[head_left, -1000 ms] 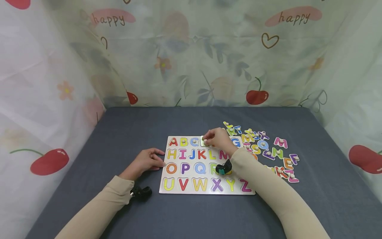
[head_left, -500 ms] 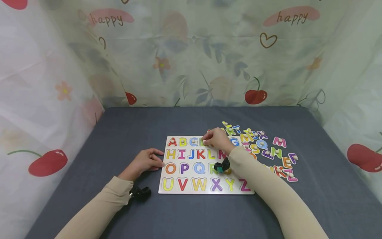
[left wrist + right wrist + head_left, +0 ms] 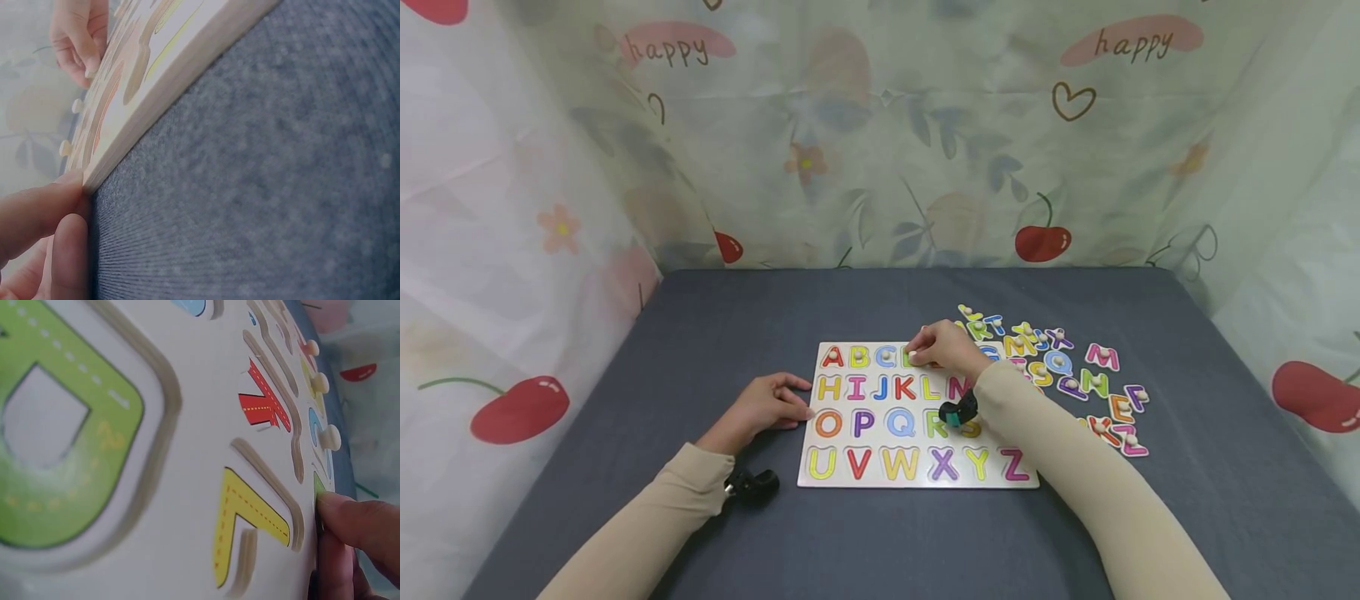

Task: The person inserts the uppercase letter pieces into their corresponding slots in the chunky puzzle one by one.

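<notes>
A pale wooden alphabet puzzle board (image 3: pixel 925 488) lies flat on the table. My left hand (image 3: pixel 767 406) rests at its left side, fingertips touching the board's edge, as the left wrist view also shows. Over the top row my right hand (image 3: pixel 951 346) pinches the green letter D piece (image 3: pixel 907 357) at its slot, to the right of the C. Its fingertips hide most of that piece and its knob. The knobbed A piece (image 3: pixel 832 357), B piece (image 3: pixel 859 357) and C piece (image 3: pixel 886 357) sit in their slots. In the right wrist view, thumb and finger (image 3: pixel 356 525) meet at the green piece.
Several loose knobbed letters lie right of and behind the board, among them a pink M (image 3: pixel 1102 357), a blue Q (image 3: pixel 1058 362) and an orange E (image 3: pixel 1122 407). The right sleeve (image 3: pixel 1075 467) crosses the board's right side. A floral curtain (image 3: pixel 880 167) hangs behind the dark table (image 3: pixel 737 317).
The green D piece, tilted with a pale side showing one second ago, now lies lower at its slot under my right fingers. My left hand stays at the board's edge.
</notes>
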The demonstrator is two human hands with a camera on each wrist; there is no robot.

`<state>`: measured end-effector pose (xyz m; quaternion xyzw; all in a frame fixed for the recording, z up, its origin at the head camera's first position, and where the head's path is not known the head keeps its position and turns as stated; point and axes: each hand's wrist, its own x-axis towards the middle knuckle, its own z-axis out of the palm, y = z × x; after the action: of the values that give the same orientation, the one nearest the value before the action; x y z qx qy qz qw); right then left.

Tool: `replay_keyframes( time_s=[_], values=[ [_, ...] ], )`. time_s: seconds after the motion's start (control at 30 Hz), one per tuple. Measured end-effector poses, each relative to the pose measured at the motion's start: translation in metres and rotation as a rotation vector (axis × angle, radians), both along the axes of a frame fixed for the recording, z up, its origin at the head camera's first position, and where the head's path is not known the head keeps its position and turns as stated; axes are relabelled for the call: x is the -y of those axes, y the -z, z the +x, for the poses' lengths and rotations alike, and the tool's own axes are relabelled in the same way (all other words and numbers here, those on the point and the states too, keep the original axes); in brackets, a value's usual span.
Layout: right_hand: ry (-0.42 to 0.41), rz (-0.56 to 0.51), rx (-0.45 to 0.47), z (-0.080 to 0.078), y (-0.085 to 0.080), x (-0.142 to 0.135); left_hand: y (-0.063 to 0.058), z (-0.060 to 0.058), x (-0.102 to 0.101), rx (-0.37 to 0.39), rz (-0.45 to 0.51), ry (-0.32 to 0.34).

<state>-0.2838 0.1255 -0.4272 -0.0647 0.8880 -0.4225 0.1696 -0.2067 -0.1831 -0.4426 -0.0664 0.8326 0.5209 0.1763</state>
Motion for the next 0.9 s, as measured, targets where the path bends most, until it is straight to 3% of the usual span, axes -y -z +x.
replay_keyframes(
  time_s=[0.23,0.53,0.9],
  values=[
    [-0.015,0.009,-0.014,0.0,0.001,0.0,-0.001,0.001,0.0,0.004,0.003,-0.008],
    [0.016,-0.101,0.022,0.001,0.0,-0.01,-0.002,0.002,-0.001,0.005,-0.01,-0.005],
    [0.059,-0.105,-0.065,0.01,-0.032,-0.051,0.0,0.002,0.0,-0.008,-0.012,-0.001]
  ],
)
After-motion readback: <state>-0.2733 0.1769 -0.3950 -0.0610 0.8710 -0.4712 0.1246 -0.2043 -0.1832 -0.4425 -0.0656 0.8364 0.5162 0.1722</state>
